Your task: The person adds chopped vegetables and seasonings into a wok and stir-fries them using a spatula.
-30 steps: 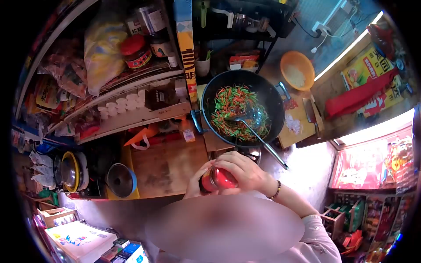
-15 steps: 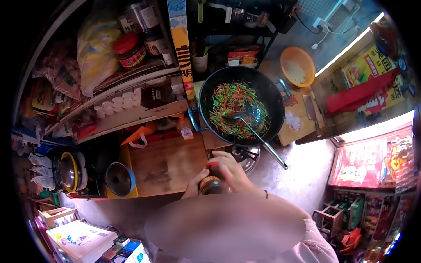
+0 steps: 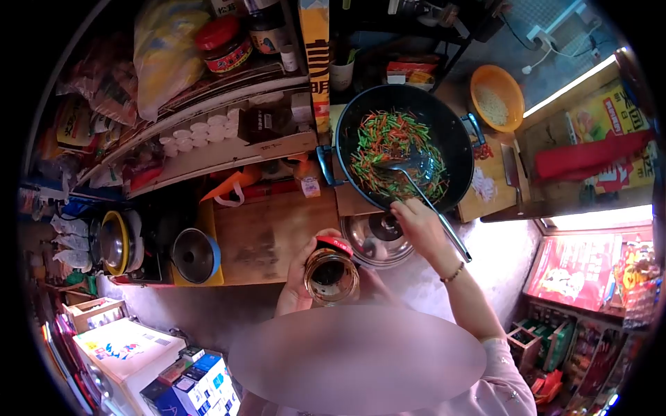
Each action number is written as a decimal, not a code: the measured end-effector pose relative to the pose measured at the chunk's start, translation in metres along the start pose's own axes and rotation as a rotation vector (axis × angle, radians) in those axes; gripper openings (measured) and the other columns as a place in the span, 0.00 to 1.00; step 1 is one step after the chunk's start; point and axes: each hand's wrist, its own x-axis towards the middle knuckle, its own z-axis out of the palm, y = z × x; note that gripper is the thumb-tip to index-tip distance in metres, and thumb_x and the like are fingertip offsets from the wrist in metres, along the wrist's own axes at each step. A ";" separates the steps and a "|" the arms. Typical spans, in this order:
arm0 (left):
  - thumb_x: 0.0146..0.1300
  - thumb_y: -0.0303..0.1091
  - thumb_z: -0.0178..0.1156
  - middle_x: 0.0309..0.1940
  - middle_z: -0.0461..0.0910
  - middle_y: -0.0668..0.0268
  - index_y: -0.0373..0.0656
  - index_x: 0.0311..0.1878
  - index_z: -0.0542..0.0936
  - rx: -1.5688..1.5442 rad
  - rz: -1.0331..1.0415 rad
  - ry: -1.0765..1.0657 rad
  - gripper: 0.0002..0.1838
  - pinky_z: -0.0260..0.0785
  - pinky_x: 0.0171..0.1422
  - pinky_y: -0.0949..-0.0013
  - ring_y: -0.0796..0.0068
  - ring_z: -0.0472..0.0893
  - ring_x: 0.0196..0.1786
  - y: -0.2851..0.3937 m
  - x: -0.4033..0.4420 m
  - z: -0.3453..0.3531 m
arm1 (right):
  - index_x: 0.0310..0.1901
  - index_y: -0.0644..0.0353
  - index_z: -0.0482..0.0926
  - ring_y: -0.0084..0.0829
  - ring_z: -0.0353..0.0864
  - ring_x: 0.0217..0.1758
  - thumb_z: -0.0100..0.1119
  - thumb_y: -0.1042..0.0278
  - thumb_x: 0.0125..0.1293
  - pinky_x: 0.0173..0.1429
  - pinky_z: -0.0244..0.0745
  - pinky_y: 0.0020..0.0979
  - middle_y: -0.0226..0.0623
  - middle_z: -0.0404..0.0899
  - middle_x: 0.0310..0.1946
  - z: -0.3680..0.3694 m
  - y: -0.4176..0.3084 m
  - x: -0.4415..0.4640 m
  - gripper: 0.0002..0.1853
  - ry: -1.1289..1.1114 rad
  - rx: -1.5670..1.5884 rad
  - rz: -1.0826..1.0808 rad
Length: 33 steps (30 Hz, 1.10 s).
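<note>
Round, red-banded glass jar in hand

My left hand clamps it by the wooden surface; I can't tell whether my right hand grips the steel ladle. Green-and-red shreds already lie in the black wok; white slivers remain outside.

wok: black | vegetable strips: green, orange-red | bowl: orange | jar label: red

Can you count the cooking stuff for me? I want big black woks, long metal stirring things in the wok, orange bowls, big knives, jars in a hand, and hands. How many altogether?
Round black metal wok: 1
Long-handled shiny metal stirring utensil: 1
Round orange bowl: 1
Broad-bladed metal knife: 1
Open clear glass jar: 1
Bare hands, left hand and right hand: 2
Total: 7
</note>
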 end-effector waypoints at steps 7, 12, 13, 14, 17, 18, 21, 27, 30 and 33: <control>0.66 0.45 0.47 0.44 0.75 0.51 0.38 0.56 0.65 0.010 0.099 0.002 0.23 0.73 0.52 0.59 0.60 0.77 0.48 0.009 0.010 -0.020 | 0.39 0.65 0.76 0.29 0.74 0.27 0.46 0.75 0.67 0.32 0.69 0.24 0.41 0.77 0.30 -0.048 -0.024 -0.012 0.08 0.405 0.557 0.285; 0.67 0.47 0.47 0.43 0.73 0.52 0.37 0.55 0.65 0.045 0.159 0.057 0.23 0.74 0.46 0.60 0.61 0.76 0.46 0.020 0.018 -0.017 | 0.32 0.70 0.75 0.22 0.73 0.21 0.39 0.76 0.68 0.24 0.67 0.20 0.42 0.77 0.26 -0.110 -0.090 -0.030 0.13 0.427 1.022 0.252; 0.67 0.47 0.45 0.44 0.74 0.53 0.39 0.56 0.65 0.121 0.214 0.089 0.23 0.73 0.50 0.60 0.62 0.77 0.47 0.018 0.022 -0.011 | 0.32 0.69 0.75 0.23 0.74 0.21 0.41 0.80 0.66 0.25 0.69 0.21 0.40 0.77 0.27 -0.115 -0.102 -0.031 0.11 0.307 0.898 0.277; 0.67 0.47 0.45 0.44 0.74 0.53 0.39 0.56 0.65 0.125 0.206 0.086 0.23 0.73 0.50 0.60 0.62 0.77 0.47 0.019 0.023 -0.012 | 0.34 0.67 0.76 0.26 0.75 0.22 0.47 0.83 0.61 0.26 0.71 0.24 0.39 0.78 0.27 -0.117 -0.108 -0.028 0.06 0.188 0.756 0.172; 0.68 0.44 0.44 0.46 0.74 0.54 0.40 0.57 0.65 0.221 0.199 0.055 0.21 0.72 0.53 0.60 0.62 0.76 0.49 0.018 0.023 -0.014 | 0.37 0.66 0.76 0.31 0.76 0.23 0.54 0.84 0.55 0.26 0.71 0.27 0.39 0.77 0.26 -0.098 -0.124 -0.021 0.08 0.165 0.569 0.019; 0.68 0.44 0.44 0.45 0.75 0.55 0.40 0.57 0.65 0.282 0.229 0.082 0.21 0.72 0.54 0.61 0.63 0.77 0.49 0.016 0.023 -0.011 | 0.39 0.66 0.75 0.33 0.75 0.23 0.56 0.84 0.54 0.26 0.70 0.29 0.40 0.76 0.25 -0.091 -0.127 -0.019 0.10 0.147 0.504 -0.018; 0.69 0.43 0.44 0.45 0.75 0.56 0.40 0.57 0.65 0.372 0.263 0.117 0.20 0.72 0.54 0.63 0.65 0.77 0.48 0.013 0.023 -0.004 | 0.41 0.66 0.74 0.36 0.74 0.23 0.58 0.83 0.52 0.25 0.68 0.31 0.40 0.74 0.24 -0.077 -0.130 -0.020 0.12 0.142 0.458 -0.037; 0.68 0.43 0.45 0.44 0.75 0.54 0.39 0.57 0.65 0.487 0.247 0.193 0.20 0.72 0.53 0.64 0.65 0.77 0.48 0.010 0.018 0.009 | 0.38 0.65 0.76 0.34 0.75 0.23 0.56 0.82 0.54 0.27 0.70 0.30 0.39 0.75 0.23 -0.070 -0.129 -0.026 0.09 0.122 0.371 0.011; 0.68 0.41 0.46 0.44 0.76 0.55 0.39 0.56 0.66 0.456 0.224 0.206 0.19 0.72 0.52 0.65 0.66 0.77 0.47 0.008 0.016 0.013 | 0.37 0.65 0.77 0.29 0.77 0.23 0.52 0.81 0.59 0.27 0.71 0.26 0.37 0.77 0.24 -0.067 -0.124 -0.027 0.06 0.087 0.443 0.064; 0.68 0.41 0.46 0.44 0.76 0.56 0.40 0.56 0.66 0.473 0.206 0.230 0.19 0.73 0.52 0.66 0.67 0.78 0.47 0.008 0.012 0.013 | 0.37 0.67 0.77 0.24 0.76 0.23 0.48 0.77 0.65 0.27 0.70 0.23 0.36 0.77 0.26 -0.060 -0.118 -0.027 0.07 0.054 0.766 0.294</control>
